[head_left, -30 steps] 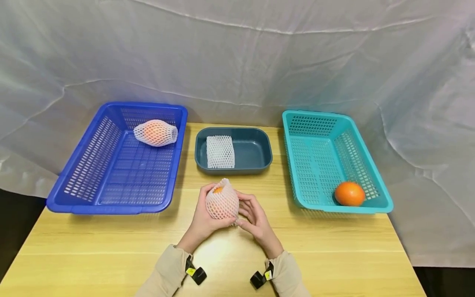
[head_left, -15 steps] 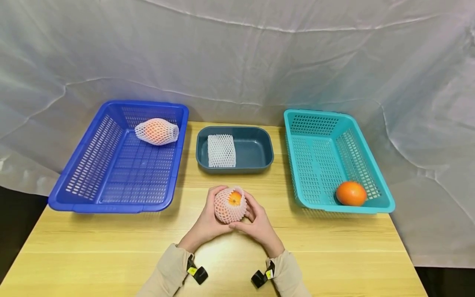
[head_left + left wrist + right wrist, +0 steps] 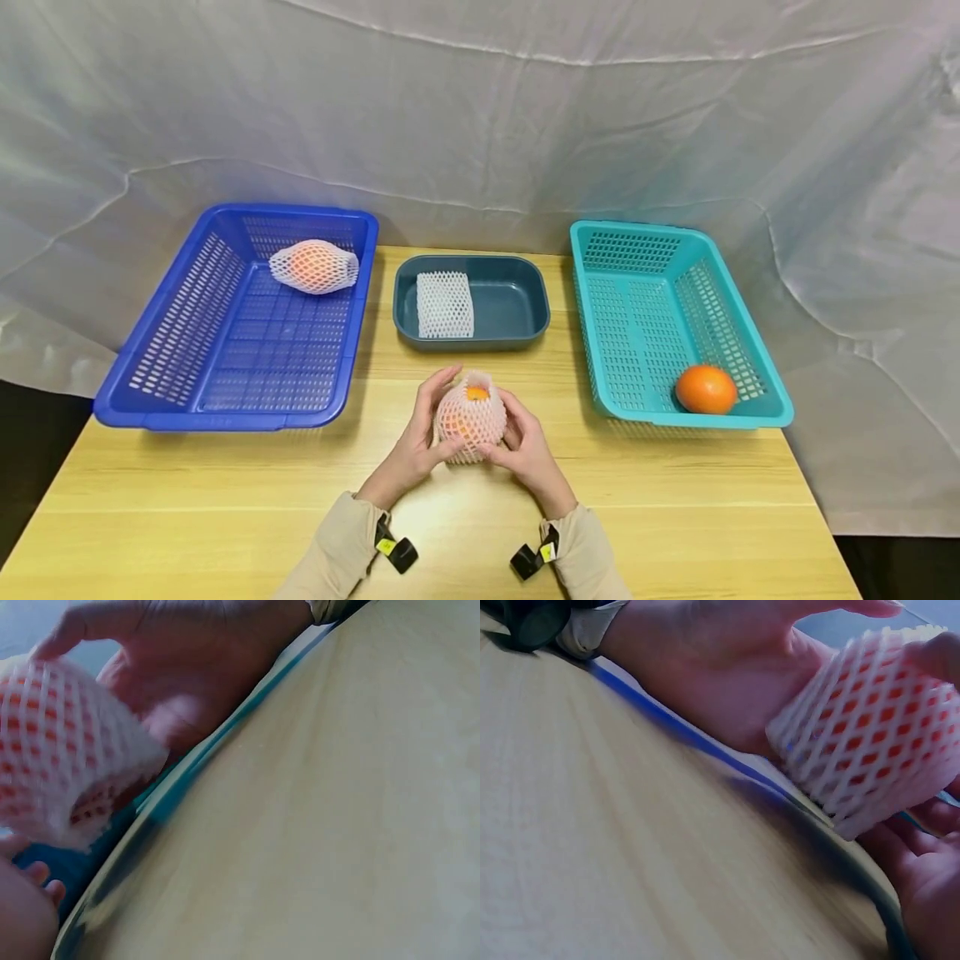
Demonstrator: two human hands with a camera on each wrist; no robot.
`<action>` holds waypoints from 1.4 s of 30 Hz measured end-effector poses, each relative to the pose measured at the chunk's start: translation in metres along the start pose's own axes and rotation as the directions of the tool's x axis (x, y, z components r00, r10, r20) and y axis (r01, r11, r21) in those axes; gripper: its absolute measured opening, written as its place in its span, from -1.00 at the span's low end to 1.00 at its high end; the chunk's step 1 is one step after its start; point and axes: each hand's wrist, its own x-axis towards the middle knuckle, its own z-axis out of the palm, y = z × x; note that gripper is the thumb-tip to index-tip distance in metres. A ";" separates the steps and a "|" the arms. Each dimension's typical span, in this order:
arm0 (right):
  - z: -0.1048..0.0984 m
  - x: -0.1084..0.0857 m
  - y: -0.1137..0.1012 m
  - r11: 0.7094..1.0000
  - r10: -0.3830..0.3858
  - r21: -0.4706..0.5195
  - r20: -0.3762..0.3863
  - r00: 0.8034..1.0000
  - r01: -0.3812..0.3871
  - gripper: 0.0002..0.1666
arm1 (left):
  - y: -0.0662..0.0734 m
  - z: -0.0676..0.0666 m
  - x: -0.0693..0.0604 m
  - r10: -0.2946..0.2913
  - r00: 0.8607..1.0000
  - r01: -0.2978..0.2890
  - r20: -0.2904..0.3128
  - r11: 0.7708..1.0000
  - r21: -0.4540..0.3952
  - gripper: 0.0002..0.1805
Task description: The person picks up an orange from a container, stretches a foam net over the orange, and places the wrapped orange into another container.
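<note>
Where foam net (image 3: 480, 423) wraps orange (image 3: 477, 393), sides half-hidden.

In the upper right of the frame, a white foam net (image 3: 900, 757) wraps an orange-red thing (image 3: 887, 714), which is seen through the holes. From the upper left comes the left hand (image 3: 712, 671), with a pale cuff (image 3: 589, 628) and a black device (image 3: 540, 619) at its wrist. The right hand (image 3: 937, 889), cut by the lower right edge, has fingers under the net. A blurred blue strip (image 3: 682, 727) runs diagonally along the wooden table (image 3: 592, 825), which fills the lower left.
</note>
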 end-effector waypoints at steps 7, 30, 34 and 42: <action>0.000 0.000 0.001 0.998 0.046 0.032 0.088 0.995 -0.049 -0.14 | 0.000 -0.001 0.002 0.096 0.994 -0.096 -0.048 0.995 -0.003 -0.51; -0.001 -0.001 0.003 0.992 0.094 -0.092 0.054 0.994 -0.089 -0.26 | 0.005 -0.001 0.003 0.151 0.959 -0.168 -0.240 0.985 -0.049 -0.96; 0.000 -0.002 0.003 0.991 0.112 -0.076 0.065 0.992 -0.107 -0.26 | 0.004 -0.002 0.003 0.092 0.973 -0.112 -0.209 0.990 -0.085 -0.93; 0.001 0.000 0.004 0.983 0.103 -0.161 0.089 0.991 -0.088 -0.32 | 0.001 -0.003 0.002 0.092 0.987 -0.100 -0.134 0.993 -0.056 -0.84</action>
